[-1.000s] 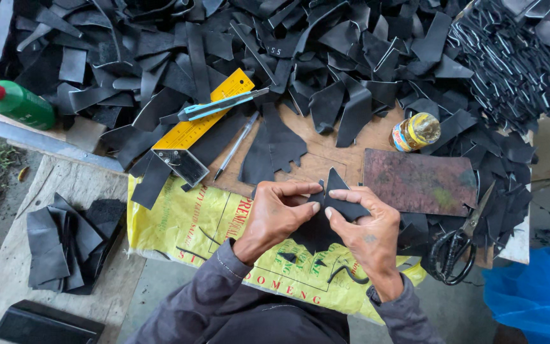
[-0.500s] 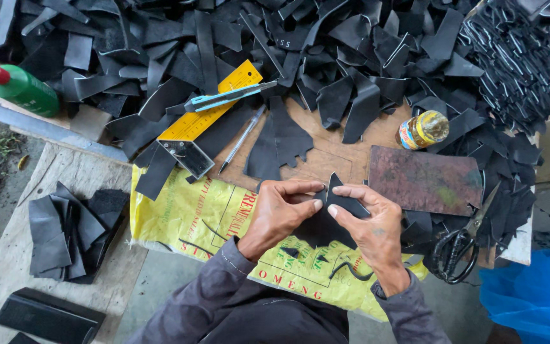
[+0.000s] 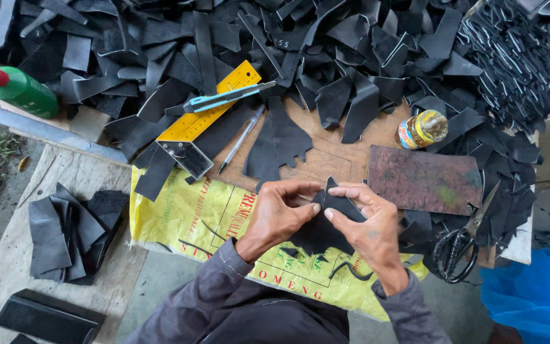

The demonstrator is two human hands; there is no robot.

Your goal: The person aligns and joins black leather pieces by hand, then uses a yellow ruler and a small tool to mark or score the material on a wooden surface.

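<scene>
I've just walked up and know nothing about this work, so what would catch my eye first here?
Most striking is the great heap of black rubber strips covering the far side of the bench. At the near edge, the left hand and right hand pinch one black cut piece over a yellow printed sack. Bright spots stand out: a yellow ruler left of centre and a green bottle at far left.

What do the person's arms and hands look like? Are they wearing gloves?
No gloves: both the left hand and the right hand are bare, with no rings or watch in view. Both arms wear long sleeves of dark grey cloth, loose and creased, with plain cuffs that end at the wrists.
</scene>
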